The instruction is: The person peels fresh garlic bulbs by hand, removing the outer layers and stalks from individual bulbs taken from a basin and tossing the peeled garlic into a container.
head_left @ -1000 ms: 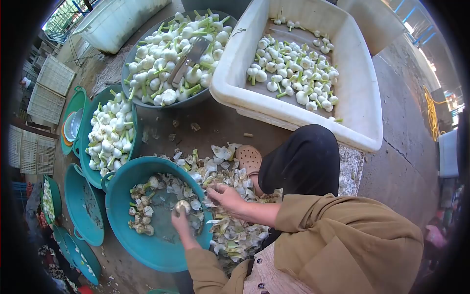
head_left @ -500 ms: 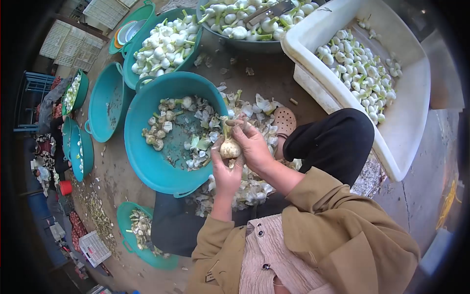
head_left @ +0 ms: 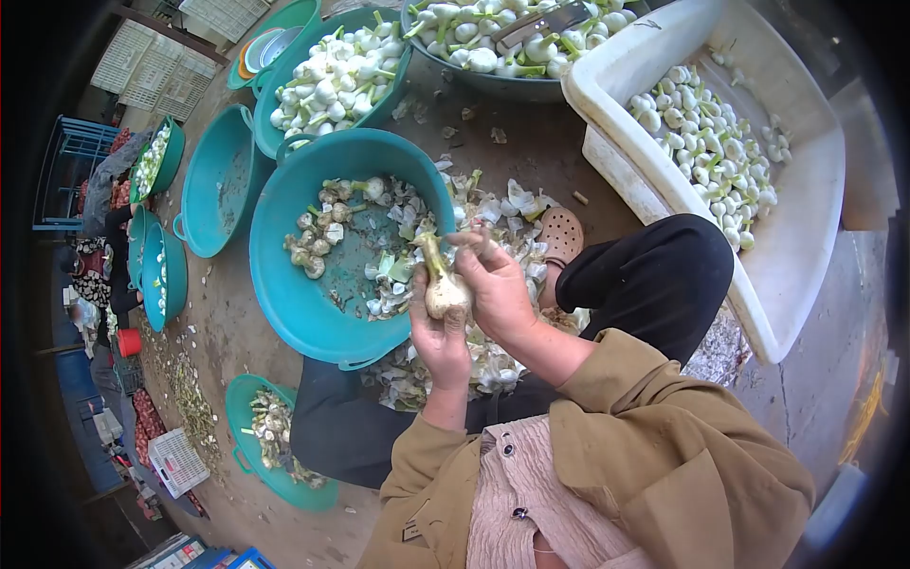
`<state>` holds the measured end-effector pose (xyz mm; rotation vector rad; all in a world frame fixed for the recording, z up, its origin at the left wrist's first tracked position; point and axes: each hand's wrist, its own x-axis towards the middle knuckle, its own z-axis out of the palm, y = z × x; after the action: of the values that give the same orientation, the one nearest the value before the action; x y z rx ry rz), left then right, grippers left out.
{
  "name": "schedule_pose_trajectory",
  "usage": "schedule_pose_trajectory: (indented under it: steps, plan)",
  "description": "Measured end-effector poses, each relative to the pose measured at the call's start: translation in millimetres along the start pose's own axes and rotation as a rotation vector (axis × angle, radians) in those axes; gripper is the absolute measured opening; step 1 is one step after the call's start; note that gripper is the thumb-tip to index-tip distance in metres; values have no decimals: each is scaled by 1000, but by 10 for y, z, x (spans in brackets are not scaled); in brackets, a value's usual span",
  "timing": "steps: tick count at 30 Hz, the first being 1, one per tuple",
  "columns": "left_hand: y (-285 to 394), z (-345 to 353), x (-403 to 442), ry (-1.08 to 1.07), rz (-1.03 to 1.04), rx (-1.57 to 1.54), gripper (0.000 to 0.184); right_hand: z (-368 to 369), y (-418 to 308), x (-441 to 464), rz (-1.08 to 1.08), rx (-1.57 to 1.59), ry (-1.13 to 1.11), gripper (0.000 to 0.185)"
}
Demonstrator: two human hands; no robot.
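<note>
My left hand is closed around the lower part of a garlic bulb, whose stem points up and away from me. Close against the bulb's right side is my right hand, thumb and fingers bent together beside the stem; what they pinch, if anything, cannot be made out. Just beyond my hands stands a turquoise tub, holding several unpeeled garlic bulbs and loose skins. Papery garlic skins lie heaped under my hands and beside the tub.
Peeled garlic fills a green tub and a grey basin with a metal blade on top. A white bin with garlic stands at right. A smaller tub sits at lower left. Another person's sleeve shows far left.
The bulb's stem shows more openly now, as my right fingers have shifted to its right side. The left hand keeps its hold. The whole view has shifted slightly.
</note>
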<state>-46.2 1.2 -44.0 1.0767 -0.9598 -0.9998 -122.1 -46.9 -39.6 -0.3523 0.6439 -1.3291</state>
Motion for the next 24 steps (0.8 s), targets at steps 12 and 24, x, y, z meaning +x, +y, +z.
schedule_pose_trajectory:
  steps: [12,24]
  plan:
    - [286,-276,278,-16,461,1006,61,-138,6,10,357,-148,-223,53]
    - [527,-885,641,-105,-824,-169,24,-106,4,51,-23,-370,-464,57]
